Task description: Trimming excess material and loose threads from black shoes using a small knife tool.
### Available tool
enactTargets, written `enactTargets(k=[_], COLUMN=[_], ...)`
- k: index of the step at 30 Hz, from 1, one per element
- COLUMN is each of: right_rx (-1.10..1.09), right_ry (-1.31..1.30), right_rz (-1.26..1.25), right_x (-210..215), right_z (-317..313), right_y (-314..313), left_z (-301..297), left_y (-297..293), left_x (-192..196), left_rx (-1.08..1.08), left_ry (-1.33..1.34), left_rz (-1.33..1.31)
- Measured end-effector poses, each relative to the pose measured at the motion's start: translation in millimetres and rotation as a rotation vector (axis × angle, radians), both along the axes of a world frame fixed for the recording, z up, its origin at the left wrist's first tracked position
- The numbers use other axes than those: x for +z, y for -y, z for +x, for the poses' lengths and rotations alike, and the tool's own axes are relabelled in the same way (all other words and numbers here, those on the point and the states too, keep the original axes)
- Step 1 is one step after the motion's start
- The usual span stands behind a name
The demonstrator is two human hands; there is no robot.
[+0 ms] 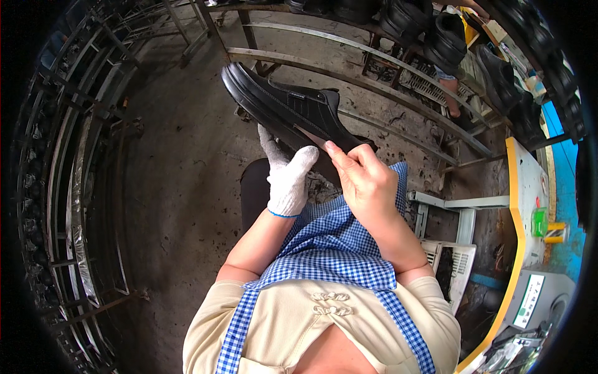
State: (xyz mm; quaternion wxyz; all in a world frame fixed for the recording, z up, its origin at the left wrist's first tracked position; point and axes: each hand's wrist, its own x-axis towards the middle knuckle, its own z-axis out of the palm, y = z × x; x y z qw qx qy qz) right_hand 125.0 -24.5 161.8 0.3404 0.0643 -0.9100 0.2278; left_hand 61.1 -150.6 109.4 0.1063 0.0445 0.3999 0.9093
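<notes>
A black shoe (289, 103) with a thick black sole is held up before me, its toe pointing to the upper left. My left hand (288, 177), in a white knitted glove with a blue cuff edge, grips the shoe from below at the sole; some of its fingers are hidden behind the shoe. My bare right hand (370, 184) is closed around a thin, pointed knife blade (309, 135). The blade's tip lies against the shoe's side, near where upper and sole meet. Any handle is hidden inside the fingers.
A metal rack (374, 93) with several black shoes (445, 40) stands ahead and to the right. More metal racks (81, 206) line the left. A yellow-edged table (514, 187) is at my right, above a white plastic crate (458, 268). Another person's arm (450, 93) shows behind the rack.
</notes>
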Motion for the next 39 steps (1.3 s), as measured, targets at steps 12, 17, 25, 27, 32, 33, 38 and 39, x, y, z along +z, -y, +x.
enactTargets(k=[12,17,25,27,32,33,38,39], right_rx=[0.086,0.158,0.028,0.035,0.012,-0.005,-0.006,0.016], right_ry=[0.153,0.223,0.108,0.121,0.183,0.178,0.142,0.151], right_rz=[-0.067,-0.222,-0.027,-0.046,0.021,0.040,0.038,-0.010], right_x=[5.5,8.1,9.9,9.4,3.4,4.8,-0.6,-0.9], right_z=[4.4,7.4,2.3,2.7,17.2,17.9,7.2,6.3], right_y=[-6.0,-10.5,4.3,2.6,-6.4,-4.9,-0.4,-1.1], left_z=[0.5,2.0,5.7,5.5,1.3,1.6,2.7,3.1], left_y=[-0.5,-3.3,-1.8,-1.3,-2.1,-2.9,-4.0,-3.6], left_x=[-4.8,-5.6,-5.1,-5.1,-10.7,-11.8,-13.9,-13.3], left_rx=[-0.007,0.067,-0.058,-0.081,-0.016,-0.021,-0.038,-0.038], left_ry=[-0.004,-0.070,0.039,0.070,0.000,0.004,0.033,0.032], left_rz=[-0.009,-0.011,-0.020,-0.025,0.014,0.013,0.009,0.010])
